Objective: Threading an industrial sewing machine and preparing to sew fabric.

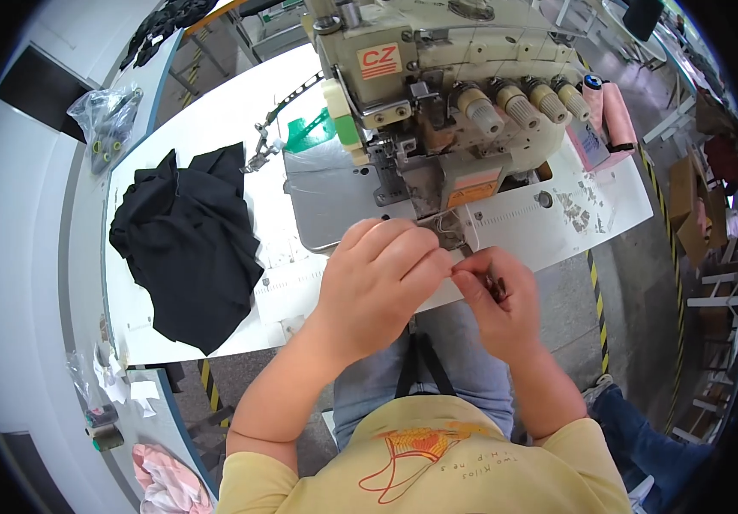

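My left hand (382, 278) is in front of the overlock sewing machine (438, 103), its fingers curled and closed near the needle area. Whatever those fingers hold is hidden behind them. Close on its right, my right hand (506, 300) pinches with thumb and forefinger, the tips almost meeting the left hand's. A small dark thing (497, 289) shows in the curl of the right hand; its kind is not clear. Black fabric (193, 248) lies in a crumpled pile at the left of the white machine table (613, 201).
Pink thread cones (618, 118) stand at the table's right. A jointed metal guide arm (262, 146) reaches over the table between fabric and machine. A blue-edged side table (168, 411) with pink cloth (170, 480) is at lower left. Another person's leg (643, 433) shows at lower right.
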`<state>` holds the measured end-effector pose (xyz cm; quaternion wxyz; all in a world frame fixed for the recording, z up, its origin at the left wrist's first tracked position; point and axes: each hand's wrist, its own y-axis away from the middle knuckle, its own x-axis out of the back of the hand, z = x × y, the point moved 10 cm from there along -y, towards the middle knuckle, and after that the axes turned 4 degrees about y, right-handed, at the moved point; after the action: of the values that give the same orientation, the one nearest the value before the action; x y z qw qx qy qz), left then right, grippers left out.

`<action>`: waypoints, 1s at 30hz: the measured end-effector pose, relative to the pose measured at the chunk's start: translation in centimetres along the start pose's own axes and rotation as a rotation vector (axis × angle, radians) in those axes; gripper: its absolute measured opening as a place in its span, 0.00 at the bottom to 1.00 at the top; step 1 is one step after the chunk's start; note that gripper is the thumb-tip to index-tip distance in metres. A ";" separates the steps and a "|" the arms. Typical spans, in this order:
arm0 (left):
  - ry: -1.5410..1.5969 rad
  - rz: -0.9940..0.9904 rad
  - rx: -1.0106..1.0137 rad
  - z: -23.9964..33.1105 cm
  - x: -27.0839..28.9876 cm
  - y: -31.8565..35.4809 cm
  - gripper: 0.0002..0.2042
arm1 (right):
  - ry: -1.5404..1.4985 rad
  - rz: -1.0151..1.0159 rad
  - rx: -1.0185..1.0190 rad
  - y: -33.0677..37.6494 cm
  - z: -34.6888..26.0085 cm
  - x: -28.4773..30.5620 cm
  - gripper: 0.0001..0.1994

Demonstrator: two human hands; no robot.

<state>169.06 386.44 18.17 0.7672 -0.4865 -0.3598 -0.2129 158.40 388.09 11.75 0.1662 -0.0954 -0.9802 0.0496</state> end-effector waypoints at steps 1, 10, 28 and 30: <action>0.009 0.045 0.056 -0.1 0.2 0.1 0.09 | 0.072 -0.004 0.049 0.0 -0.5 0.1 0.02; 0.201 0.180 0.369 -2.1 -0.3 2.8 0.09 | 0.098 -0.042 0.140 0.0 -0.1 0.4 0.01; 0.723 0.259 0.716 -4.6 -1.5 4.7 0.03 | -0.514 -0.262 -0.231 -0.2 3.3 -2.1 0.13; 0.757 0.306 0.765 -4.9 -1.4 4.9 0.05 | -0.582 -0.264 -0.240 -0.7 2.8 -2.2 0.12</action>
<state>173.17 384.13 12.83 0.9869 -0.1097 -0.0358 -0.1132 159.34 386.78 8.50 -0.1279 0.0317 -0.9893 -0.0627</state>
